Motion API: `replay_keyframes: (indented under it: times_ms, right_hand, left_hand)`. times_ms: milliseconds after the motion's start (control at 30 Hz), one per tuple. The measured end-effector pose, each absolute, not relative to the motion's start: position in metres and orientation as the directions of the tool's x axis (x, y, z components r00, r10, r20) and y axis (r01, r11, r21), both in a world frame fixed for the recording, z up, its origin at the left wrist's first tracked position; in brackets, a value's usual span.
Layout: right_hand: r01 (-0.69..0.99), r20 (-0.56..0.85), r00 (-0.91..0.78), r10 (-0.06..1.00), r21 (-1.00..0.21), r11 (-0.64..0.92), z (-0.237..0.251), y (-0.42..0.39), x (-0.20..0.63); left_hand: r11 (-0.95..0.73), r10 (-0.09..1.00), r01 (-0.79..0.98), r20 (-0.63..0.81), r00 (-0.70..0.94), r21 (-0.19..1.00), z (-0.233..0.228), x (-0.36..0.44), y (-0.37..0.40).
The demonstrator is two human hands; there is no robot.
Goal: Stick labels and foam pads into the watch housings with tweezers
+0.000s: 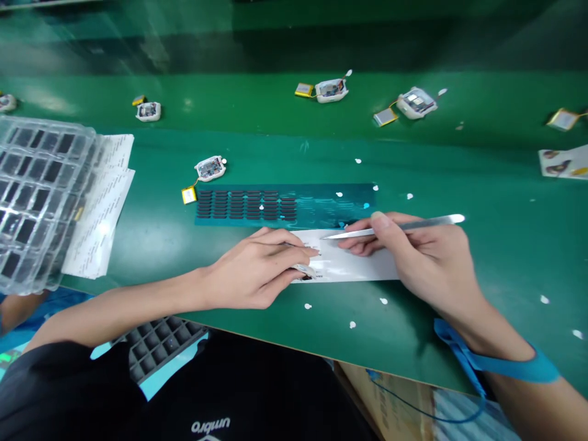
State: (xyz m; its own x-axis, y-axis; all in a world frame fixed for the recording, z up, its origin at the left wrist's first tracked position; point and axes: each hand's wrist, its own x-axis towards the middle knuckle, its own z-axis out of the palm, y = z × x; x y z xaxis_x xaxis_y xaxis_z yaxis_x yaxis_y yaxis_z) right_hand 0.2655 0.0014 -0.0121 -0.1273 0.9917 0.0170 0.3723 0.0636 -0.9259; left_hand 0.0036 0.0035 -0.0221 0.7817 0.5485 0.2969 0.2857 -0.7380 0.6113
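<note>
In the head view my right hand (422, 251) is closed around silver tweezers (413, 225), held between thumb and fingers. Their points reach left, over a white strip sheet (358, 263) with small dark marks at its left end. My left hand (257, 269) rests over that end of the sheet, fingers curled and closed on a small pale device housing (303, 269), mostly hidden by the fingers. Just behind both hands lies a translucent blue-green strip (321, 211) bearing rows of thin dark pads (248, 205) on its left part.
A white device with exposed board (210, 168) and its wired yellow battery (188, 195) sit behind the left hand. More such devices (331, 90) line the back. Stacked clear trays (41, 184) and printed sheets (101, 214) stand left. White tabs (352, 324) are scattered about. A blue wrist strap (514, 366) trails a cord.
</note>
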Motion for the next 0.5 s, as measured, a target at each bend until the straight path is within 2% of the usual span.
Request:
replay_keyframes:
  times_ms: [133,367,500]
  right_hand:
    - [0.376,-0.017,-0.142,0.990,-0.926,0.038,-0.0130,-0.0013,0.2664]
    - [0.388,-0.078,-0.156,0.985,-0.922,-0.012,-0.0130,-0.0006,0.2709]
    - [0.368,-0.090,-0.087,0.992,-0.928,-0.052,-0.0101,-0.0021,0.2744]
  left_hand:
    - [-0.747,0.555,0.305,0.301,0.775,0.591,-0.0222,0.0034,0.0026]
    - [-0.798,0.544,0.361,0.317,0.777,0.483,-0.0233,0.0065,0.0005]
    - [-0.834,0.516,0.354,0.372,0.772,0.423,-0.0244,0.0074,0.0012]
